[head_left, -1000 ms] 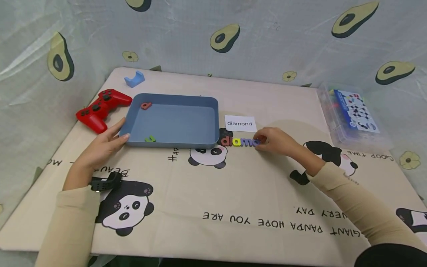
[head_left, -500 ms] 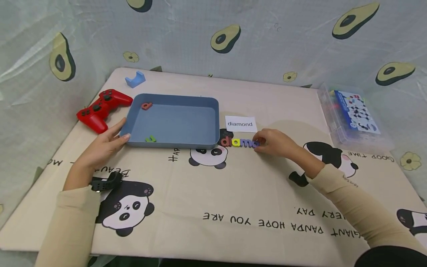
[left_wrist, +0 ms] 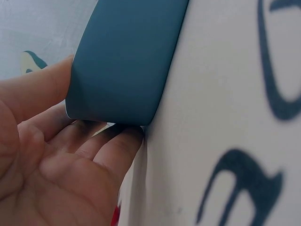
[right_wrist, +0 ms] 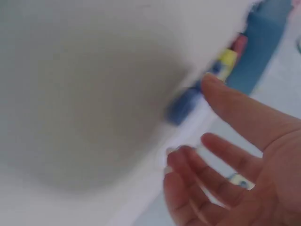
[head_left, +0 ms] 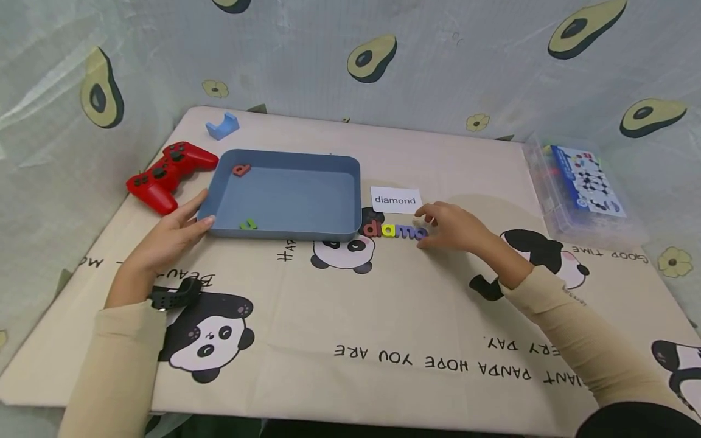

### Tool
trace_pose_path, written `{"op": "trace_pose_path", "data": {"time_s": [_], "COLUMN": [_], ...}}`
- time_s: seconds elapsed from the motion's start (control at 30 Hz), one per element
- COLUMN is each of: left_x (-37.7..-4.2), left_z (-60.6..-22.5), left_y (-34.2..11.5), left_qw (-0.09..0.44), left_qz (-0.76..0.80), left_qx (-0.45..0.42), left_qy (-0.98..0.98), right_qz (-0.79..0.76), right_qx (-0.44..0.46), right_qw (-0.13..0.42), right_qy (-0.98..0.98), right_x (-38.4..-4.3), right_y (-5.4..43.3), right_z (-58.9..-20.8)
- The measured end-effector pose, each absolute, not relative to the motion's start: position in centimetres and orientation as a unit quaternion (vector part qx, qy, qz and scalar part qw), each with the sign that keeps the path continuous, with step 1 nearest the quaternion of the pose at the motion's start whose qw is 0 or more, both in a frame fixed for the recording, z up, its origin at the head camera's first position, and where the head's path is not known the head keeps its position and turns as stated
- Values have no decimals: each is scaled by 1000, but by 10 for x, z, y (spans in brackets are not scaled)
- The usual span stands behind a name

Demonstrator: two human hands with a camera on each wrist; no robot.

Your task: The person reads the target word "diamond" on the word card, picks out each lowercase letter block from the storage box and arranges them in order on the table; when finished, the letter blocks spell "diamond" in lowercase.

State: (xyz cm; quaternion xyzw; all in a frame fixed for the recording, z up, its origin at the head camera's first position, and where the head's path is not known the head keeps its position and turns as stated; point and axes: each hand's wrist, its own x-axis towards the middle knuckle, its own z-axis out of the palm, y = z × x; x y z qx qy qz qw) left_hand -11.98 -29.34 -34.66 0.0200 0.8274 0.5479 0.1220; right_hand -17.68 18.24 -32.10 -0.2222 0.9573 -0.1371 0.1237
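Observation:
My left hand point(head_left: 172, 238) holds the near left corner of a blue-grey tray point(head_left: 285, 233), thumb at the rim and fingers against the outer wall, as the left wrist view point(left_wrist: 70, 155) also shows. Inside the tray lie a red letter point(head_left: 241, 170) and small green letter pieces point(head_left: 248, 224). Right of the tray, plastic letters in a row read "diamo": red, yellow point(head_left: 388, 230), then purple-blue, ending in an o point(head_left: 420, 233). My right hand point(head_left: 454, 228) is just right of that o, thumb and fingers spread with nothing between them. Behind the row lies a white card point(head_left: 396, 200) printed "diamond".
A red game controller point(head_left: 171, 176) lies left of the tray, near the table's left edge. A light-blue stand point(head_left: 223, 126) sits behind it. At the back right is a clear plastic box point(head_left: 594, 228) with a blue printed booklet point(head_left: 590, 180). A panda-print cloth point(head_left: 405, 304) covers the table.
My right thumb and fingers, earlier pinching the o at the row's right end, have spread and let it go. The left hand stays at the tray.

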Motion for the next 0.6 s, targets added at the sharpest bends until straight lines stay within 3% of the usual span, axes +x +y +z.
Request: {"op": "trace_pose_path", "data": {"time_s": [0.23,0.47,0.6], "left_x": [-119,-120,-120], "left_z": [-345,-345,-346], "left_y": [-293,-293,-292], "left_qw": [120,117,119], "left_qz": [551,550,558], "left_qx": [25,25,26], "left_qy": [826,827,821], "right_qz": [-177,-255,-282], "right_qx": [-216,-323,-369], "right_qw": [68,-24,-40], "right_qy": [958,911,885], "right_x": [-168,-157,-156], "right_y": [151,103,76], "right_z": [-297,-290,-297]}}
